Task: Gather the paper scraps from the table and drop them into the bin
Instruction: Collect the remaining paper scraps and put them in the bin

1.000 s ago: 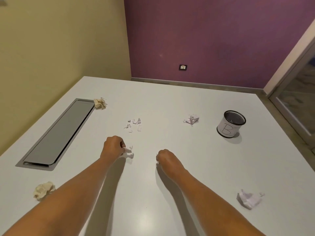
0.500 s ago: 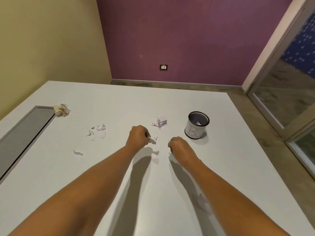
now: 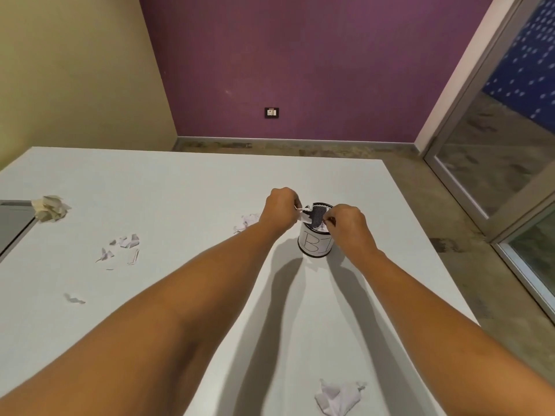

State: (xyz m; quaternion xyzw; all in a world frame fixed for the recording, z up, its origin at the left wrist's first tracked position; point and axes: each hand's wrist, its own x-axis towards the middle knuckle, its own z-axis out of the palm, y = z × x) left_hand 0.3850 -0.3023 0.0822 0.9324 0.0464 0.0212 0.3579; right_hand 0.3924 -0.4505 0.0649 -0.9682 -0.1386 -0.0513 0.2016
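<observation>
White paper scraps (image 3: pixel 304 212) are hanging pinched in the left hand (image 3: pixel 280 212) over the bin (image 3: pixel 316 239); the right hand (image 3: pixel 348 226) is clenched, contents unclear. Light bits risk fluttering onto the surface (image 3: pixel 180 205).

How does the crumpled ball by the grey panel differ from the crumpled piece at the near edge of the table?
Colour: the crumpled ball by the grey panel is cream or beige; the crumpled piece at the near edge is white with a faint lilac tint.
Place: the cream ball lies far left on the table; the white piece lies near, right of centre.
Shape: the cream ball looks bunched tighter; the white piece spreads flatter.
Shared: both are crumpled paper, untouched, outside the bin.
</observation>
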